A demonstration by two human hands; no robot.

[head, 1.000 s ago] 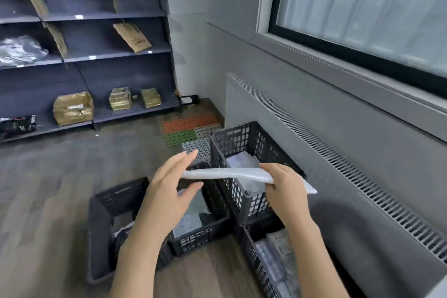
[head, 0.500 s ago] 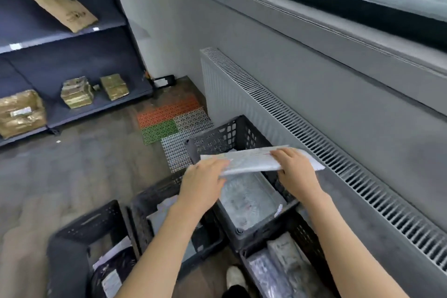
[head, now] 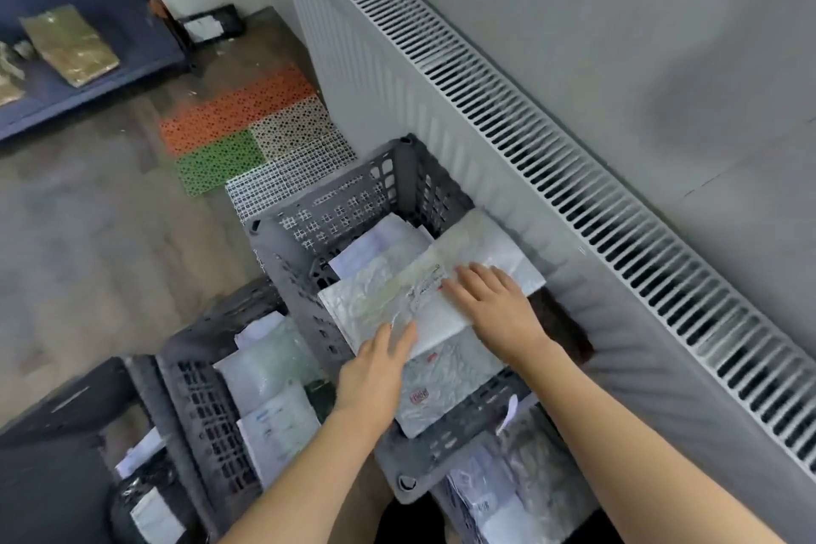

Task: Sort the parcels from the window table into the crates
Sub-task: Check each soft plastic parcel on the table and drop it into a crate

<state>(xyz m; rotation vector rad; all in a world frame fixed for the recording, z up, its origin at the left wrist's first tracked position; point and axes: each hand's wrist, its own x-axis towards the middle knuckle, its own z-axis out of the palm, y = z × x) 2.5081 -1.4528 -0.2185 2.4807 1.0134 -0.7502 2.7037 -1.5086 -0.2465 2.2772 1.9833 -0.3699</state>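
The white parcel (head: 430, 287) is lying across the grey crate (head: 309, 230) at centre frame, over other parcels inside. We are pressing our left hand (head: 375, 371) and right hand (head: 494, 305) flat on it, fingers straight, with the radiator (head: 552, 110) running along the upper right.

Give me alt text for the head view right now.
Both hands lay a flat white parcel into the grey crate beside the radiator, left hand and right hand flat on it. It lies over other parcels; three more crates with parcels stand around it.
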